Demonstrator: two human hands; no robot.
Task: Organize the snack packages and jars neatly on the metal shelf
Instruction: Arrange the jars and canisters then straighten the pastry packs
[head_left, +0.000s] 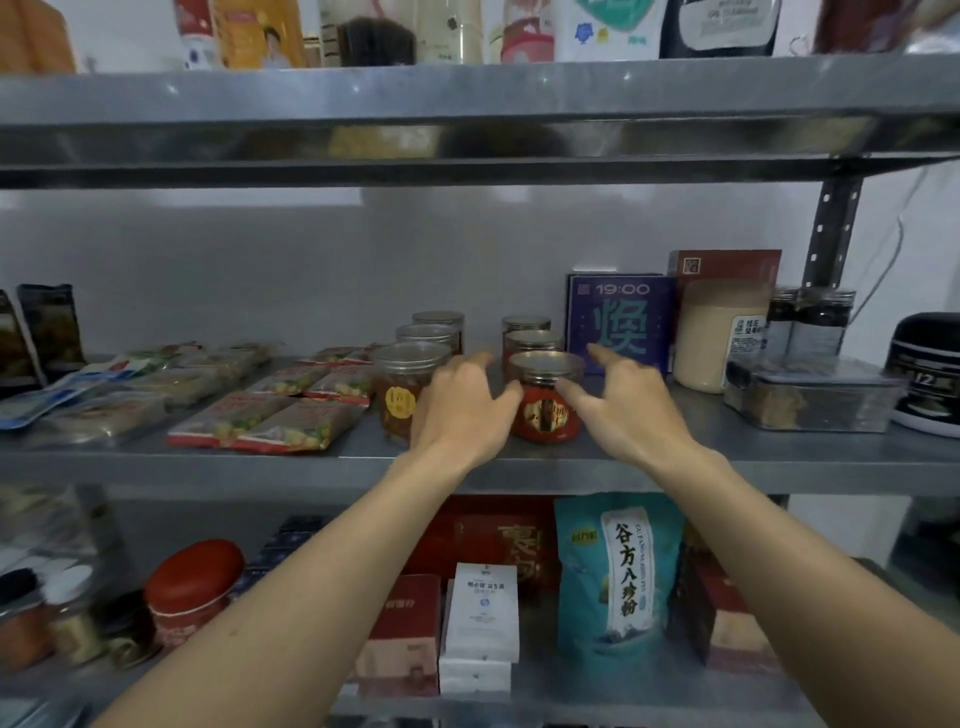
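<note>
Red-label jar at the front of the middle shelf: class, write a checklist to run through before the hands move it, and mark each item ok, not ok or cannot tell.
1. Red-label jar upright, lid on: ok.
2. Left hand touching the jar's left side: ok.
3. Right hand fingers at the jar's right side: ok; firm grip: cannot tell.
4. Two jars lined up behind: ok.
5. Yellow-label jar close beside the left hand, may be knocked: not ok.
6. Free shelf edge in front: ok.
</note>
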